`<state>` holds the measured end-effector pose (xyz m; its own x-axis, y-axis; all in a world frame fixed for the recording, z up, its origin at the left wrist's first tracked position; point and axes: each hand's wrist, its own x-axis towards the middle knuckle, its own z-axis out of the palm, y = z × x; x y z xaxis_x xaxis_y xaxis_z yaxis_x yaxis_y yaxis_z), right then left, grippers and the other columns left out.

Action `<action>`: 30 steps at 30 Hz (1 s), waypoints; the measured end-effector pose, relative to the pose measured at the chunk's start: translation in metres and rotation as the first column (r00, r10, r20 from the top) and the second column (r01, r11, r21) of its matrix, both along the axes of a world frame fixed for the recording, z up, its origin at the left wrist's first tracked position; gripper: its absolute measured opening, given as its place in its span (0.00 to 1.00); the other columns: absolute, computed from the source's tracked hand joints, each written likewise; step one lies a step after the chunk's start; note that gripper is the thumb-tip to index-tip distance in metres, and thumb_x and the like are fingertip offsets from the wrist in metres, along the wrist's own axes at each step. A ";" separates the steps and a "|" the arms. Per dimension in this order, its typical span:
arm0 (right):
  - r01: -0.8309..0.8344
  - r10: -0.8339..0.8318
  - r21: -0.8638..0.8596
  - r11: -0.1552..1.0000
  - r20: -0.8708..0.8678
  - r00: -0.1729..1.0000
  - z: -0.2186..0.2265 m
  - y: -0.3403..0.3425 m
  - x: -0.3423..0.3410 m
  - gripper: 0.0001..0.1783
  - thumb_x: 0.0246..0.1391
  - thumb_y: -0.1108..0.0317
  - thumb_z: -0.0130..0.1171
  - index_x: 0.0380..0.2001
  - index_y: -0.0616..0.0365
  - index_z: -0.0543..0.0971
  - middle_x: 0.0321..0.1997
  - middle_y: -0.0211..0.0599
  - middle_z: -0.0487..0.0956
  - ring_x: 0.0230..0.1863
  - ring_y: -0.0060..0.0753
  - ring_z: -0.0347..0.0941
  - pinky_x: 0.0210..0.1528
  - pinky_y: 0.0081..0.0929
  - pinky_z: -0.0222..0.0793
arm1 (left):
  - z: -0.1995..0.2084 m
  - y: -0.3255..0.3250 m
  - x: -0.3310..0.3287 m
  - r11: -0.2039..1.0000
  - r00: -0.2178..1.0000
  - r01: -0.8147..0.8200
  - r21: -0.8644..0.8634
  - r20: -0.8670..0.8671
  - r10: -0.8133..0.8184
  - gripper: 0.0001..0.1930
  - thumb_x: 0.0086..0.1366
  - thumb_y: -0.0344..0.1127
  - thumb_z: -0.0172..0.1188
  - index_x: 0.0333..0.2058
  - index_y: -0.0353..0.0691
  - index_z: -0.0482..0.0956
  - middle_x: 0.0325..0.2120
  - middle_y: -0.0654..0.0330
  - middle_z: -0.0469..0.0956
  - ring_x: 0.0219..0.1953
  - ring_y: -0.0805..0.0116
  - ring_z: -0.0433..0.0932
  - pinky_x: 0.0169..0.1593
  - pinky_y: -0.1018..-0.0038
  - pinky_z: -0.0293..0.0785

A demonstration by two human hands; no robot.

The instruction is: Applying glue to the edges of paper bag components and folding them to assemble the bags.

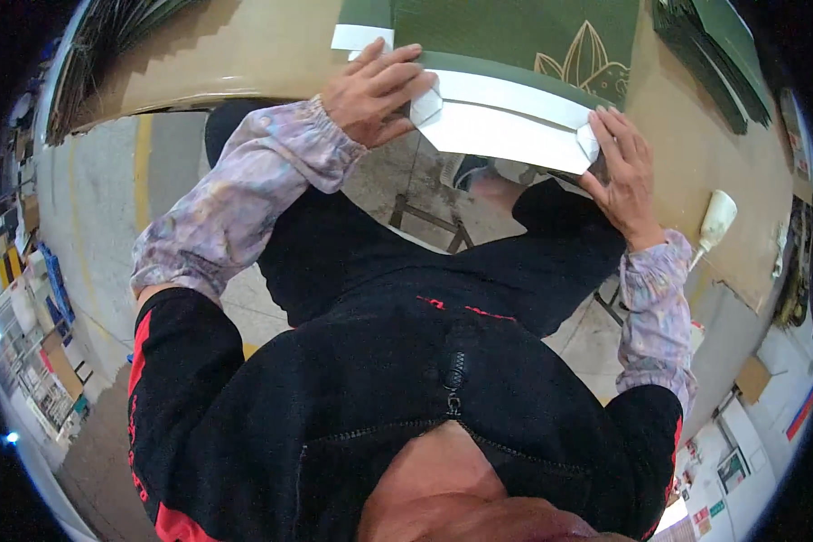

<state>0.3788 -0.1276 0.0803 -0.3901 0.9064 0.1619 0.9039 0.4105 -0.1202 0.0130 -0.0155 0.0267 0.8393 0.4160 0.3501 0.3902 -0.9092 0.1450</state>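
While the green box panel [515, 41] lies at the cardboard-covered table's [244, 54] near edge, the left hand [375, 90] pinches its white flap's [506, 122] left corner, and the right hand [621, 172] grips the flap's right corner.

A flat green cardboard box blank [515, 41] with a gold leaf motif lies at the frame's upper centre. Its white flap [506, 126] hangs folded over the worktop edge.

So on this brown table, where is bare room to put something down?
The table is bare left of the left hand, up to the dark stack at the far left corner. A second bare strip lies right of the right hand, near the white bottle. The middle is crowded: the green sheet and its white flap under both hands.
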 end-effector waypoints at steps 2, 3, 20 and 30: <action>0.000 0.000 0.003 1.000 0.024 1.000 -0.002 0.000 0.000 0.37 0.42 0.54 0.60 0.57 0.55 0.68 0.60 0.35 0.67 0.63 0.41 0.60 0.62 0.38 0.54 | 0.002 -0.001 -0.002 1.000 1.000 0.018 -0.006 -0.014 -0.018 0.35 0.47 0.41 0.68 0.55 0.45 0.67 0.53 0.56 0.67 0.64 0.57 0.59 0.64 0.50 0.56; 0.001 -0.001 0.005 1.000 0.021 1.000 -0.002 0.001 -0.001 0.37 0.42 0.54 0.60 0.57 0.55 0.68 0.60 0.35 0.67 0.63 0.41 0.60 0.62 0.38 0.54 | 0.002 -0.001 -0.002 1.000 1.000 0.013 -0.024 0.016 -0.013 0.33 0.44 0.40 0.70 0.51 0.44 0.70 0.52 0.55 0.68 0.63 0.56 0.60 0.64 0.50 0.54; -0.058 0.066 0.059 0.997 -0.141 0.988 -0.010 0.001 0.004 0.24 0.40 0.61 0.65 0.42 0.52 0.69 0.58 0.39 0.69 0.62 0.47 0.60 0.63 0.43 0.54 | 0.006 -0.008 0.005 0.999 0.997 -0.014 -0.048 0.080 0.018 0.23 0.43 0.34 0.69 0.39 0.51 0.72 0.46 0.61 0.71 0.60 0.57 0.64 0.64 0.48 0.54; -0.042 0.046 0.045 0.998 -0.083 0.995 -0.008 0.000 0.002 0.18 0.44 0.60 0.61 0.39 0.53 0.72 0.58 0.40 0.68 0.62 0.47 0.60 0.63 0.44 0.54 | 0.005 -0.005 0.003 0.995 0.996 -0.002 -0.100 0.085 0.010 0.20 0.44 0.34 0.68 0.38 0.51 0.73 0.47 0.62 0.71 0.61 0.56 0.63 0.64 0.45 0.51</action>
<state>0.3810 -0.1272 0.0726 -0.4130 0.8800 0.2347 0.8722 0.4563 -0.1762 0.0165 -0.0206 0.0315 0.8055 0.4575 0.3767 0.3781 -0.8862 0.2679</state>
